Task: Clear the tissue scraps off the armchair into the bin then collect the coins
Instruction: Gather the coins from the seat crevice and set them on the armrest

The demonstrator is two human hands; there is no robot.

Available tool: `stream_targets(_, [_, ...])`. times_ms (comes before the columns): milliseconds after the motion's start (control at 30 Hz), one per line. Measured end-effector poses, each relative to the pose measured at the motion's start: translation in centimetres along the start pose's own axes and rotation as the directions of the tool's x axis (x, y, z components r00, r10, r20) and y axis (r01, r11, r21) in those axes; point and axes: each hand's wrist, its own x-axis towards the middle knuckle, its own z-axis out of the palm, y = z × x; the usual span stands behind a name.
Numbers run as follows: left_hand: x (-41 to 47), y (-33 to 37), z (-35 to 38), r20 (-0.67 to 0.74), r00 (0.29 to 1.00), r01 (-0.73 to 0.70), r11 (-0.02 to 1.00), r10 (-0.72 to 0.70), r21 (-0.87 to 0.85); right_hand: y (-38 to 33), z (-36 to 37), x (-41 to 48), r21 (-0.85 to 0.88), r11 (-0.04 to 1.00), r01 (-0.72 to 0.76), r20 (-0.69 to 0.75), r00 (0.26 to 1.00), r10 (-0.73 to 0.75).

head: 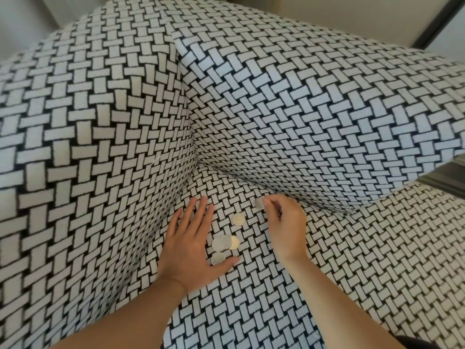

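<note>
Several silver coins lie on the armchair seat (pixel 251 285), which has a black-and-white woven pattern. One coin (pixel 238 219) sits alone; a small overlapping cluster (pixel 224 243) lies below it, and another coin (pixel 218 258) lies by my left thumb. My left hand (pixel 192 244) rests flat on the seat with straight fingers, just left of the coins. My right hand (pixel 284 226) has curled fingers and pinches one coin (pixel 259 203) at its fingertips, near the seat's back corner. No tissue scraps are visible.
The armchair's left arm (pixel 88 147) and backrest (pixel 302 109) rise around the seat and meet in a corner above the coins. A pale wall and a dark frame (pixel 437 21) show at the top right.
</note>
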Motion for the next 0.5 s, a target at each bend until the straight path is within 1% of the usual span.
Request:
stream_targets(33, [0.0,0.0,0.0,-0.001,1.000,-0.001,1.000,0.001,0.001,-0.5,-0.2,0.2,0.039,0.997,-0.067,0.053,0.996,0.065])
stream_targets(67, [0.0,0.0,0.0,-0.002,1.000,-0.001,1.000,0.001,0.000,-0.9,-0.6,0.6,0.042,0.991,-0.130,0.130,0.984,0.123])
stream_targets(133, [0.0,0.0,0.1,-0.004,1.000,-0.003,1.000,0.003,-0.006,-1.6,-1.7,1.4,-0.011,0.979,-0.204,0.314,0.929,0.197])
stream_targets(200, [0.0,0.0,0.1,-0.002,1.000,-0.002,1.000,0.002,-0.007,-2.0,-2.6,1.8,-0.092,0.978,-0.190,0.482,0.851,0.210])
stream_targets(267, [0.0,0.0,0.1,-0.001,1.000,0.002,1.000,-0.002,-0.002,-2.6,-3.0,1.5,-0.187,0.977,-0.103,0.580,0.791,0.194])
stream_targets(300, [0.0,0.0,0.1,0.000,1.000,0.003,1.000,-0.003,0.000,-2.9,-3.0,1.2,-0.235,0.970,-0.058,0.590,0.785,0.189])
stream_targets(400, [0.0,0.0,0.1,-0.004,1.000,0.003,1.000,-0.003,-0.006,-3.4,-2.7,0.7,-0.331,0.943,0.035,0.564,0.808,0.168])
stream_targets(500, [0.0,0.0,0.1,-0.002,1.000,0.003,1.000,-0.003,-0.013,-3.8,-3.5,1.3,-0.386,0.922,0.039,0.522,0.833,0.183])
